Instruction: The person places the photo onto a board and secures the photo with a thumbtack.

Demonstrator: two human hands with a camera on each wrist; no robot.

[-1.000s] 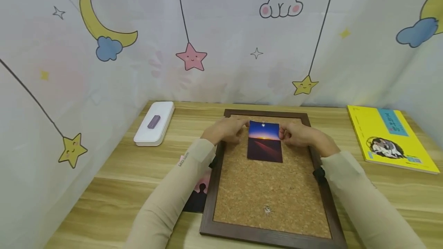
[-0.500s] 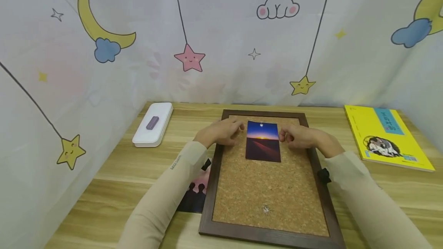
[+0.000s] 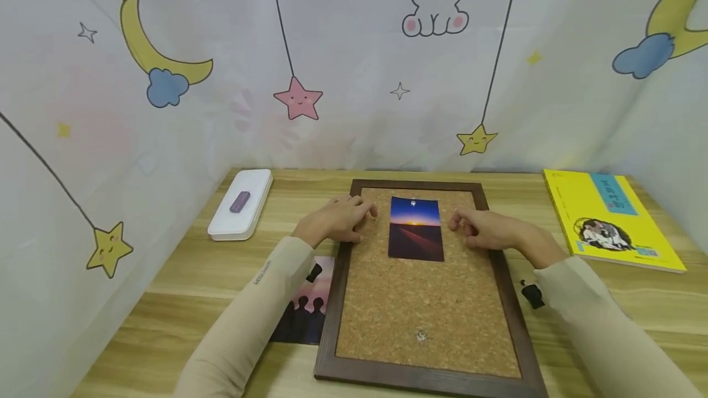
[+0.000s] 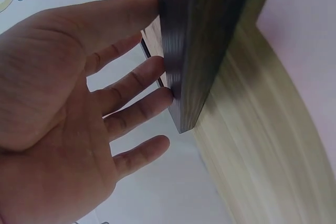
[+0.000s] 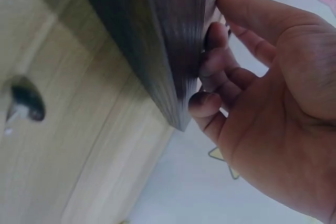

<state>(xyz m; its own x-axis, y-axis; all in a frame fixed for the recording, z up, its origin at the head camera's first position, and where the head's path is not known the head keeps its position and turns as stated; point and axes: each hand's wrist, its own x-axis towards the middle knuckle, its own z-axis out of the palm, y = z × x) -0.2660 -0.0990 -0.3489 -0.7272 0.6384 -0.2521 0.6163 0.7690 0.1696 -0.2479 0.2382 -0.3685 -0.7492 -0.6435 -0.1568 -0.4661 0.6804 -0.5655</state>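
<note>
1. Bench (image 3: 182, 300): wood-grained top, carrying all items below.
2. Cork board in a dark brown wooden frame (image 3: 426, 300): lies on the bench; long axis runs away from the person, far end slightly left.
3. Yellow paperback book with a blue title panel (image 3: 575, 201): to the right, well apart from the board.
4. White rounded flat box (image 3: 255, 188): far left of the bench.
5. Left hand (image 3: 337, 220): over the frame's left side, fingers spread and relaxed, holding nothing.
6. Right hand (image 3: 489, 226): over the frame's right side, fingers loosely bent, thumb apart, holding nothing.
7. Pink-and-black silhouette photo (image 3: 310, 318): just left of the board, partly covered by the sleeve.
8. Rectangular blue-and-dark-red sunset photo (image 3: 416, 235): on the far part of the cork, between the hands, apart from both; long axis near to far, sky end pointing away from the person.
9. Small purple block (image 3: 239, 201): on the white box.
10. Small clear pin (image 3: 413, 203): at the sunset photo's far edge, near its middle.
</note>
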